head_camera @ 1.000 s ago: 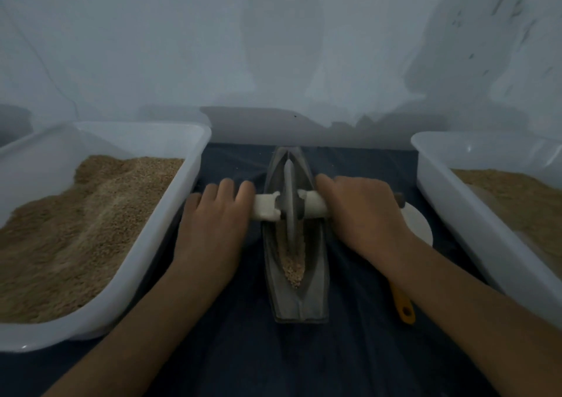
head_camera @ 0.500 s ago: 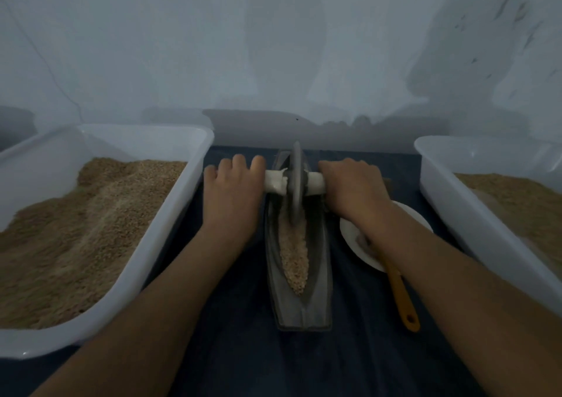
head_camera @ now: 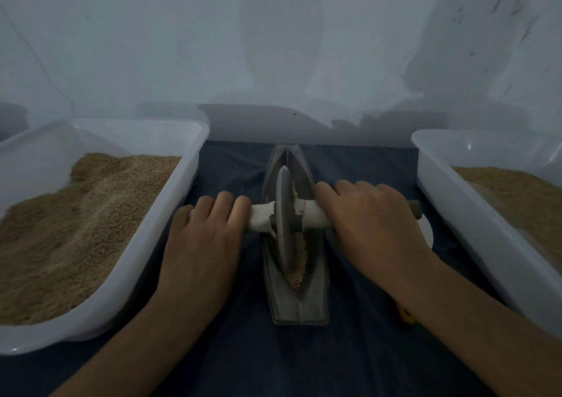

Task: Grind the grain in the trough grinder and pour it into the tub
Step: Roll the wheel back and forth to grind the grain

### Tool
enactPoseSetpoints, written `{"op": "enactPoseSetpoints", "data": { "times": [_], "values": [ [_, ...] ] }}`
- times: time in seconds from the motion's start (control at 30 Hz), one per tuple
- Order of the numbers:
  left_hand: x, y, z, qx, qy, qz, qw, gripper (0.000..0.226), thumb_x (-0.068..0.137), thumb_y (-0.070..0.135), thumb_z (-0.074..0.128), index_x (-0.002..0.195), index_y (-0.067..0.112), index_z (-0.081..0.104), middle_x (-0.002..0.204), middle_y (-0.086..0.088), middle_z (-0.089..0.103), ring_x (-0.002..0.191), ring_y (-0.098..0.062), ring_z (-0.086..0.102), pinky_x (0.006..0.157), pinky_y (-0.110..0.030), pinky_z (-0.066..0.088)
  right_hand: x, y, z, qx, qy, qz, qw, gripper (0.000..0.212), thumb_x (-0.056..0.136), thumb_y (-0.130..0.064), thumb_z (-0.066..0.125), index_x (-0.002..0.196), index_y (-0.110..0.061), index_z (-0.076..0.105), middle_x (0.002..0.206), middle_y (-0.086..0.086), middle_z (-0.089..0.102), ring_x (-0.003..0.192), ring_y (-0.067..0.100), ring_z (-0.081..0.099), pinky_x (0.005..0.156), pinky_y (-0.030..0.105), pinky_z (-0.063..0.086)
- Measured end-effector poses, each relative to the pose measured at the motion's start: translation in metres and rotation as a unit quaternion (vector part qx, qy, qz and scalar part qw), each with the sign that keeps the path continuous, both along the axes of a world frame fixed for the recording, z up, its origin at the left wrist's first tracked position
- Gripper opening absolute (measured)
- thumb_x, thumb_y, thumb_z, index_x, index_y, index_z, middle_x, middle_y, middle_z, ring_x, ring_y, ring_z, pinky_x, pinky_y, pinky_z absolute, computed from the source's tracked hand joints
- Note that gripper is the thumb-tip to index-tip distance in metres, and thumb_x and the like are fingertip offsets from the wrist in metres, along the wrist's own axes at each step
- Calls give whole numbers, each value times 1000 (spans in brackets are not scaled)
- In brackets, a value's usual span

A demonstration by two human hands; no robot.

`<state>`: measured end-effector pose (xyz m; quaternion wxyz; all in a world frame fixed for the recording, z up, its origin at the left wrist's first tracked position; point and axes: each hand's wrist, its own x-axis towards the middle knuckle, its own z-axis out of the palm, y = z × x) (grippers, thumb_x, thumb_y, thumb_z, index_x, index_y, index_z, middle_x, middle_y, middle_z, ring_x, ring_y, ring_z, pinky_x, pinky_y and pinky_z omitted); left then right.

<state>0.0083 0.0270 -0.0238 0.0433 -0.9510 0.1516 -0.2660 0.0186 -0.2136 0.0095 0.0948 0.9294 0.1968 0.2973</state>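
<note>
Dark cloth (head_camera: 231, 360) | two tubs (head_camera: 170, 232) (head_camera: 474, 214) | one grinder (head_camera: 296, 302) | two hands (head_camera: 200, 244) (head_camera: 374, 229) on axle (head_camera: 313, 218)

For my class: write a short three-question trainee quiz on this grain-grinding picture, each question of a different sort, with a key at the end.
1. True or false: both the left hand and the right hand grip the axle handle of the grinding wheel.
2. Multiple choice: the grain in the trough grinder lies mostly
A. at the far tip
B. at the near side of the wheel
C. outside the trough
3. Fill in: the white tubs on either side hold ____.

Key: 1 true; 2 B; 3 grain
</note>
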Motion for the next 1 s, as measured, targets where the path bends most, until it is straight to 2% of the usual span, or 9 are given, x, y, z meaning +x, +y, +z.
{"op": "enactPoseSetpoints", "data": {
  "times": [0.13,0.2,0.33,0.47,0.57,0.63,0.77,0.87,1.0],
  "values": [
    [26,-7,7,-9,7,17,1000,56,65,9,80,108,22,45,99,-2,56,89,-29,56,74,-42,43,33,3,1,5,58,-44,997,33,78,-28,76,99,-24,52,82,0,64,66,25,60,57,33,31],
    [49,-18,13,-21,4,41,999,46,73,11,76,106,22,46,98,-1,59,90,-29,58,73,-41,41,63,3,3,33,102,-78,991,24,86,-31,69,101,-28,51,92,1,65,81,29,63,64,36,34],
    [92,-32,24,-50,4,76,996,29,85,14,66,104,21,46,99,-4,62,93,-32,59,74,-41,36,107,7,12,55,152,-107,981,24,82,-31,74,96,-29,54,101,7,66,95,33,63,71,39,35],
    [84,-28,22,-65,10,60,996,26,88,15,65,106,21,48,98,-3,64,92,-30,60,73,-40,38,97,9,9,47,109,-99,988,23,85,-29,72,100,-26,55,97,7,66,90,32,64,67,37,34],
    [50,-16,14,-51,13,28,998,38,81,16,73,110,24,49,94,0,64,85,-27,59,69,-38,42,63,6,2,35,76,-50,995,25,85,-29,69,102,-25,51,92,2,67,80,29,65,62,35,34],
    [33,-8,12,-31,7,7,999,40,78,18,77,106,25,49,86,2,62,77,-25,57,64,-35,38,40,1,1,19,59,-20,998,30,80,-30,73,100,-25,51,86,0,66,71,26,64,57,33,32],
    [22,-3,13,-30,39,7,999,35,76,27,81,91,27,49,74,4,62,66,-23,59,57,-32,38,20,-6,-1,-8,20,-13,1000,40,62,-32,86,88,-25,56,66,-1,61,49,20,41,52,30,25],
    [40,-12,14,-28,39,40,998,32,81,25,75,85,26,44,75,3,62,69,-23,62,58,-31,33,40,0,-1,0,47,-43,998,31,71,-37,80,86,-29,54,70,-2,60,56,19,34,56,32,26],
    [84,-28,25,-26,18,75,997,25,90,22,64,87,25,39,87,0,66,82,-26,66,67,-34,33,87,2,5,46,139,-84,986,23,84,-36,68,90,-34,46,92,2,64,77,28,56,67,37,34]
  ]
}}
